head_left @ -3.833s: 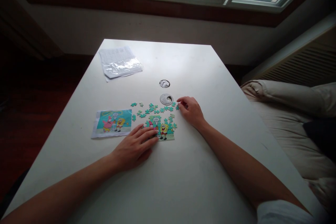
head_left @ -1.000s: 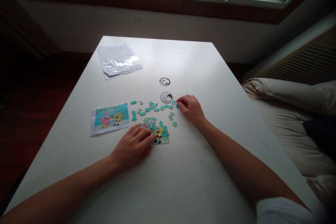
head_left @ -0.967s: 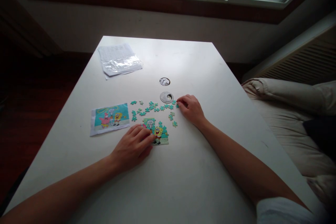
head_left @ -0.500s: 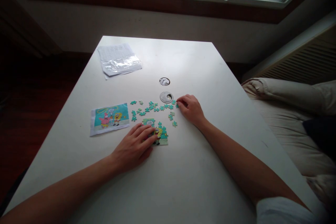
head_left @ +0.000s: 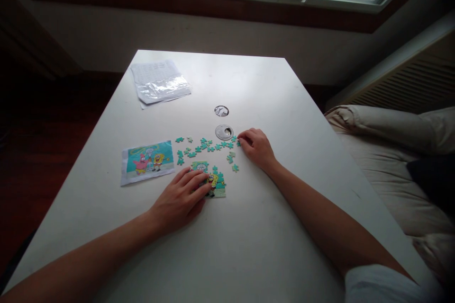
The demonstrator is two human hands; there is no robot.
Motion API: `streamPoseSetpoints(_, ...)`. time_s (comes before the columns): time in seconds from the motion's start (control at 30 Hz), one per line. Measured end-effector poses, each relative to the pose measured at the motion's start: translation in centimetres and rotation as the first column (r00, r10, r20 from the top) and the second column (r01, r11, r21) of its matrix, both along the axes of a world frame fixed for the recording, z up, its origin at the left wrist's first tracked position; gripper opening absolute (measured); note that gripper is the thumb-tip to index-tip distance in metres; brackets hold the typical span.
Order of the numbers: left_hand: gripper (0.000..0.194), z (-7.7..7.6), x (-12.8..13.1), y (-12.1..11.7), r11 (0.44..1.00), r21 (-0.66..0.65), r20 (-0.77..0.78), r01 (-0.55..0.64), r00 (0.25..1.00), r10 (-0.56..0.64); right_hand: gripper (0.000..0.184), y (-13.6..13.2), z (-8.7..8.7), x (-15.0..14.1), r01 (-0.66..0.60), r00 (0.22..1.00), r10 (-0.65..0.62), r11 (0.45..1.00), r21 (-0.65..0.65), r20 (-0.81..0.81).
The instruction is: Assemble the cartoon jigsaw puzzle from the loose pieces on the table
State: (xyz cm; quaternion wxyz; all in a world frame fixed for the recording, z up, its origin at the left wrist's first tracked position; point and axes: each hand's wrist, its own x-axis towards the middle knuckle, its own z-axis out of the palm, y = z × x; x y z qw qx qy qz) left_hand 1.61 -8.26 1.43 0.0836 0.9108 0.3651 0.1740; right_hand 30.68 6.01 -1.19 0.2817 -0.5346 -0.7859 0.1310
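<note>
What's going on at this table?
A person's left hand lies over a partly assembled puzzle on the white table, fingers resting across it. Their right hand is at the right end of the loose pieces scattered just beyond the puzzle; whether its grip is on a piece can't be told. A printed cartoon picture lies left of the puzzle.

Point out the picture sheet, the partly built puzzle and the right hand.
Picture sheet [head_left: 148, 162], head view, middle of its printed side.
Puzzle [head_left: 218, 184], head view, uncovered right part.
Right hand [head_left: 257, 148], head view, back of the hand.
</note>
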Motion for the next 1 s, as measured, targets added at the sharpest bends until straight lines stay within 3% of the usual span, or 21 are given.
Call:
streamPoseSetpoints(0.27, 0.035, -0.2, -0.1, 0.0, 1.000, -0.019, -0.013, 0.004, 1.000, -0.004, 0.011, 0.1, 0.0, 0.1, 0.003, 1.000, -0.003, 1.000, 0.000, -0.004)
streamPoseSetpoints(0.4, 0.035, -0.4, 0.0, -0.1, 1.000, -0.018, -0.007, -0.006, 1.000, 0.005, 0.012, -0.5, 0.1, -0.6, -0.012, 1.000, 0.013, 0.995, 0.099, -0.006)
streamPoseSetpoints(0.47, 0.035, -0.5, 0.1, -0.1, 1.000, -0.014, -0.002, -0.011, 1.000, 0.011, 0.013, -1.0, 0.3, -1.4, -0.065, 0.998, 0.066, 0.986, 0.155, 0.003)
streamPoseSetpoints(0.6, 0.035, -0.5, 0.2, 0.0, 1.000, -0.010, -0.001, -0.003, 1.000, 0.003, 0.012, -1.3, 1.1, -3.6, -0.262, 0.964, 0.254, 0.958, 0.118, 0.074)
streamPoseSetpoints(0.8, 0.036, -0.6, -0.1, -0.1, 1.000, -0.021, -0.003, -0.007, 1.000, 0.007, 0.019, 1.8, 2.5, -6.3, -0.443, 0.876, 0.416, 0.894, 0.066, 0.244)
streamPoseSetpoints(1.0, 0.036, -0.6, -0.4, 0.1, 0.999, -0.022, 0.010, -0.030, 1.000, 0.030, 0.015, 2.7, 2.9, -7.7, -0.501, 0.815, 0.477, 0.865, -0.013, 0.329)
